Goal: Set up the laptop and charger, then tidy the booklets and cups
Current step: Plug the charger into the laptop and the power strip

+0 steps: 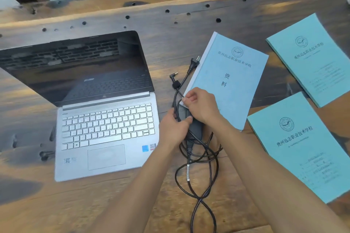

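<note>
The head view, the only one, shows both hands meeting over the charger brick [195,127] on the wooden table [189,24]. The left hand [173,128] grasps the brick from its left side, thumb laid across the top and fingers curled round the edge together with a strand of cable [200,166]. The right hand [203,107], just beyond and touching it, has its fingers curled and seems to pinch the cable where it leaves the brick's far end, over the corner of the first booklet [227,81]. The brick's long axis runs away from the person, and the loose cable loops in a tangle on the near side of the hands. The barrel connector [173,76] lies beyond the hands and a little left of the right fingertips, apart from the wall plug [195,61], which sits farther off beside the booklet's spine. The open laptop [106,119] stands just left of the left hand, so that hand is nearer its edge, while the right is likely nearer the connector. A second booklet [314,58] and a third booklet [303,147] lie to the right of the right arm. No cups are in view.
</note>
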A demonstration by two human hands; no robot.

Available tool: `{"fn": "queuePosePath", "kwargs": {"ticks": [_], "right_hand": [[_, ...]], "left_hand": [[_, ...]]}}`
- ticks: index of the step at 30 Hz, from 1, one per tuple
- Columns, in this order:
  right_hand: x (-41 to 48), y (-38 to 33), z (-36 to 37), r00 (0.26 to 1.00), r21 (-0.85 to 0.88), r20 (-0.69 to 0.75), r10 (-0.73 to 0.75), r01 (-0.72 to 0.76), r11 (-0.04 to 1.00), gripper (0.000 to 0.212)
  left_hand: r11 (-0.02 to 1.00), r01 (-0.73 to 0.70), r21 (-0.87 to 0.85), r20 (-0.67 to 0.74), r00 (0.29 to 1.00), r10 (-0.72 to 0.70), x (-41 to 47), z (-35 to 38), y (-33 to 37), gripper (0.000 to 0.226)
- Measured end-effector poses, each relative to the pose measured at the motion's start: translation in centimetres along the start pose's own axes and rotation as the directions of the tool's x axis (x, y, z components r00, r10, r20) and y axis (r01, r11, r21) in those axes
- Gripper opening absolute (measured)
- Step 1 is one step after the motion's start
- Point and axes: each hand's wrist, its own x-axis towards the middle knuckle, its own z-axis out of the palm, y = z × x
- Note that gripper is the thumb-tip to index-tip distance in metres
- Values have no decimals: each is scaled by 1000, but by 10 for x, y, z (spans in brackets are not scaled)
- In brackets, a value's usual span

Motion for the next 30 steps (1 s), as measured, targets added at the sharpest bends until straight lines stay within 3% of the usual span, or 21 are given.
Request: {"fn": "queuePosePath", "kwargs": {"ticks": [7,12,16,18,20,24,28,30], "right_hand": [[-2,6,-11,997,124,33,67,-71,990,28],[-10,-13,-21,998,326,-61,-35,53,944,21],[-17,-32,-32,987,454,-74,-141,159,877,22],[-24,-36,-36,981,542,-24,-195,176,821,20],[-32,-39,-37,974,638,58,-219,133,759,22],[-49,-38,-32,940,701,183,-287,80,709,24],[-56,-38,-30,925,707,269,-269,0,708,22],[-55,-38,-32,943,654,239,-233,21,757,22]], "left_hand": [[998,-56,14,-40,998,56,-8,3,-4,43],[995,-97,28,31,995,96,-3,-6,-12,25],[964,-229,134,-84,967,241,0,-15,-9,27],[961,-276,30,-157,948,277,-2,-19,0,41],[955,-244,-168,-131,966,224,-2,-24,17,43],[774,-128,-620,0,987,164,-5,-37,55,35],[675,-134,-725,16,977,211,-6,-46,65,30],[662,-167,-730,-8,972,236,-7,-49,65,31]]}}
